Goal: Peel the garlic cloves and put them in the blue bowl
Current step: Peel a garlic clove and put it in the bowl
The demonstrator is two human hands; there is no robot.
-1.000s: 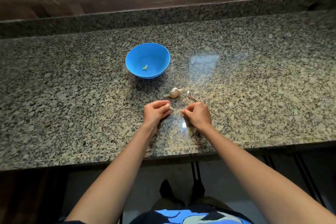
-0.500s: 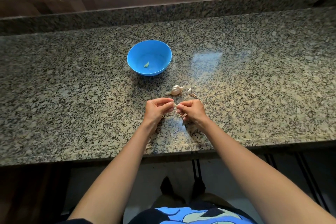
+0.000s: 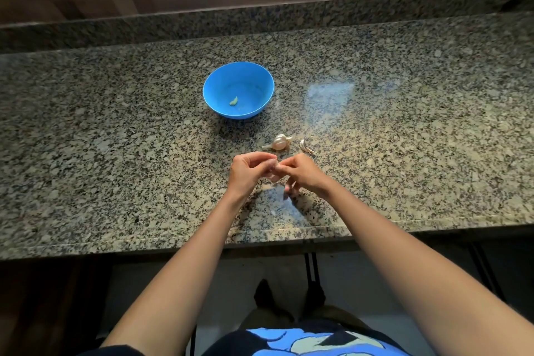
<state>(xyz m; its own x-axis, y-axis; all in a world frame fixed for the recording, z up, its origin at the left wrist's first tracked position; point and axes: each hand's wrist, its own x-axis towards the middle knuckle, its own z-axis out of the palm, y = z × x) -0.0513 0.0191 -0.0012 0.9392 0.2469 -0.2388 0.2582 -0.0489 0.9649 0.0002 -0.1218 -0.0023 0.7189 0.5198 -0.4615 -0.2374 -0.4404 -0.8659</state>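
Pinching a small pale garlic clove (image 3: 274, 167) between curled fingertips, the left hand (image 3: 248, 172) and right hand (image 3: 302, 175) meet just above a speckled granite counter (image 3: 115, 153). Just beyond lie a papery garlic bulb piece (image 3: 279, 142) and a loose unpeeled clove (image 3: 303, 146). Farther back, a round blue plastic bowl (image 3: 260, 78) holds one peeled clove (image 3: 233, 100).

- Both bare forearms reach forward, converging at the hands.
- The left hand (image 3: 248, 172) and right hand (image 3: 303, 173) meet fingertip to fingertip, fingers curled, pinching a small pale piece (image 3: 273, 167), blurred.
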